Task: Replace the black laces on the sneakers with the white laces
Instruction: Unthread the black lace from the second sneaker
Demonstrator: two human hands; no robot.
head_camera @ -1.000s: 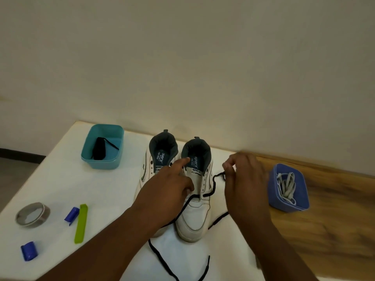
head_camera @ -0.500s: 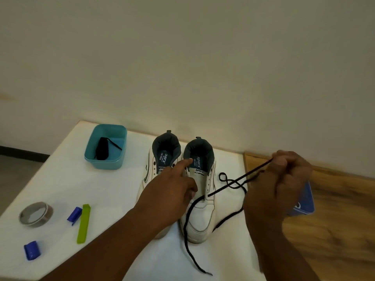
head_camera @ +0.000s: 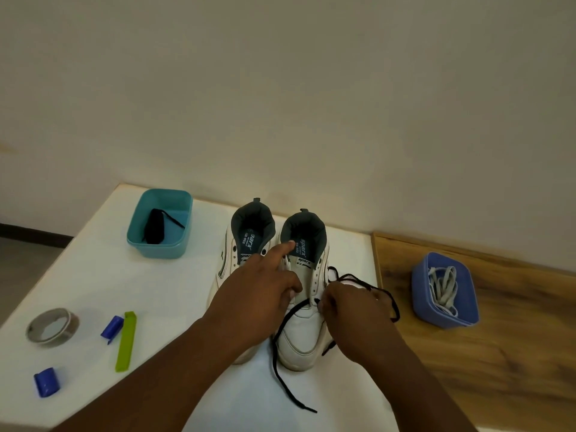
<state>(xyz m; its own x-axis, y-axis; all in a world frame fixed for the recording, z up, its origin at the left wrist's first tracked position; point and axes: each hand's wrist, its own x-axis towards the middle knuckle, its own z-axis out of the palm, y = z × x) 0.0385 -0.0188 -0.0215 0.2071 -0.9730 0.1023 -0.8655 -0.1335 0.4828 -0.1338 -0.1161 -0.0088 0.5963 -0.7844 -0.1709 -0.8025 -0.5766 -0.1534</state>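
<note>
Left hand (head_camera: 261, 294) rested on the right white sneaker (head_camera: 304, 304), forefinger stretched to its collar; right hand (head_camera: 352, 310) pinched the black lace (head_camera: 282, 335) at the lowest eyelets | white laces (head_camera: 442, 288) lay in the blue tub (head_camera: 444, 319), well apart on wood.

Single head view, looking forward-down, close over table (head_camera: 93, 275).

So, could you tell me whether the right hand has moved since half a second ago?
Yes. The right hand has come back left and down, from in front of the blue tub to the right sneaker's lower eyelets.
</note>
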